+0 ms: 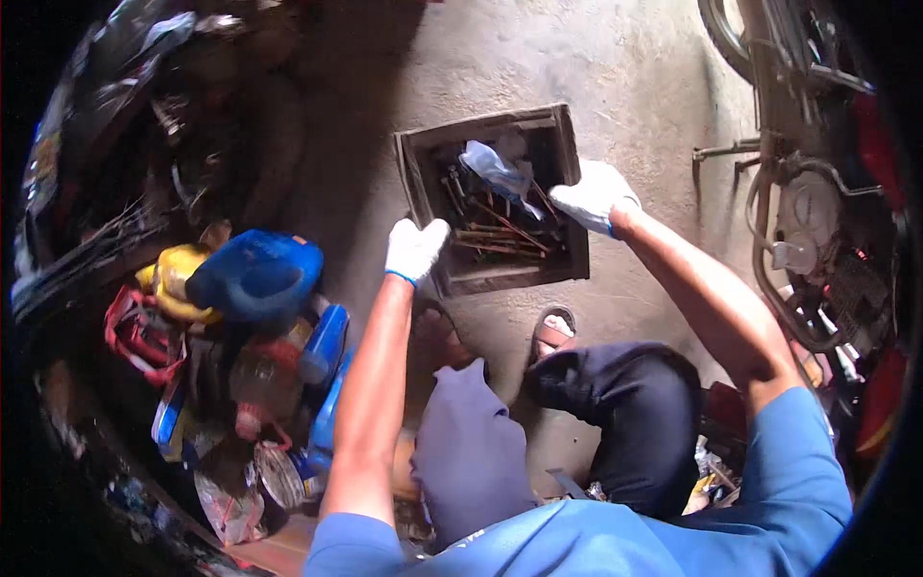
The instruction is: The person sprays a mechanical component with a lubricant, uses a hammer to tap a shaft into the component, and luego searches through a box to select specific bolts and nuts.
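Note:
A shallow wooden box (510, 279) with dark, worn sides sits tilted in front of my feet; I cannot tell whether it rests on the floor or is lifted. Inside it are several thin rods (495, 236), some of them brownish, and a crumpled whitish plastic bag (495, 168). White gloves with blue cuffs cover both hands. My left hand (415, 250) is closed on the box's left side near its front corner. Across from it, my right hand (588, 197) grips the right side, its fingertips partly hidden.
To the left lie a blue bag-like item (264, 274), a yellow item (178, 279), a red basket (144, 337) and a clear plastic jug (264, 380). Metal frames and a bent tube (769, 202) stand at the right. My sandalled foot (555, 330) is just before the box.

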